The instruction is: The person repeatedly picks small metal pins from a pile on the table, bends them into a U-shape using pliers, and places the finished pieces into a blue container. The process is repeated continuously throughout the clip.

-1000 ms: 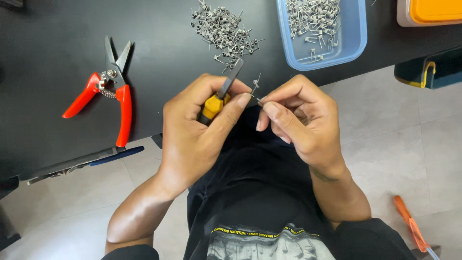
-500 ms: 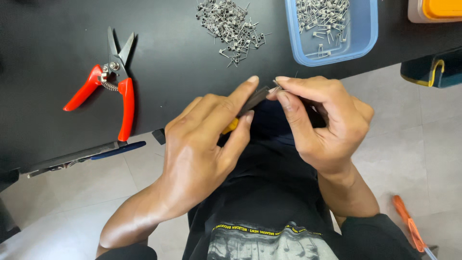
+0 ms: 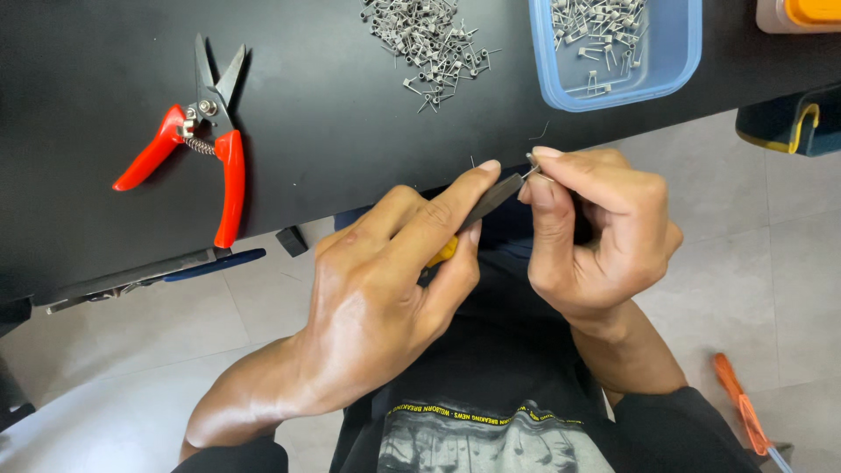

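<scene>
Since the earlier frame both hands have edged right and up toward the table's lip. The left hand (image 3: 385,289) is wrapped around yellow-handled pliers (image 3: 486,206), whose dull steel nose meets a tiny wire piece (image 3: 531,166) pinched between the right hand's (image 3: 604,236) thumb and forefinger at centre frame. Upper left on the matte black table (image 3: 333,131) lie red-handled snips (image 3: 206,144); top centre, a heap of wire bits (image 3: 425,39); beside it, a blue plastic tray (image 3: 674,74).

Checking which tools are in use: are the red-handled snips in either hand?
No, the red-handled snips lie untouched on the black table, while the left hand holds a yellow-handled tool.
</scene>
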